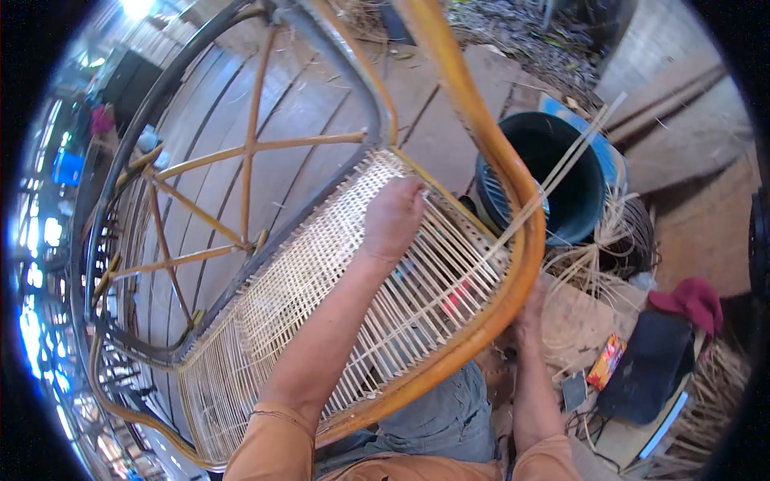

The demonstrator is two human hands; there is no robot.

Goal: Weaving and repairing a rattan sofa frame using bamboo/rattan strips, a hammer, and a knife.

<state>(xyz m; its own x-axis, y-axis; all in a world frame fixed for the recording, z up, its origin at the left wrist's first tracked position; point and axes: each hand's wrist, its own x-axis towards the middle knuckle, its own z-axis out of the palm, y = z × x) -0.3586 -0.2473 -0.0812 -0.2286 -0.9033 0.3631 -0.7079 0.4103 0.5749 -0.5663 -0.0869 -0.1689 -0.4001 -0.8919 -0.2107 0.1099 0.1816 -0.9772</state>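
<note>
A rattan chair frame [473,321] lies across my lap, its seat strung with pale cane strands [433,256]. Toward the far left, the woven seat panel [321,224] is a tight mesh; nearer to me and on the right, mostly parallel strands show gaps. My left hand [395,216] rests closed on the weave near the far rail, and what its fingers hold is hidden. Beside the right curve of the frame is my right hand [529,309], its fingers mostly covered by the pole. Long loose strands [561,168] stick out past that curve, over a bucket.
A dark green bucket [573,216] stands at the right, with a bundle of cane strands [613,228] beside it. Nearby are a black bag [648,369], a dark red cloth [691,306] and an orange packet [606,362]. Wooden floor planks [321,104] extend beyond the chair.
</note>
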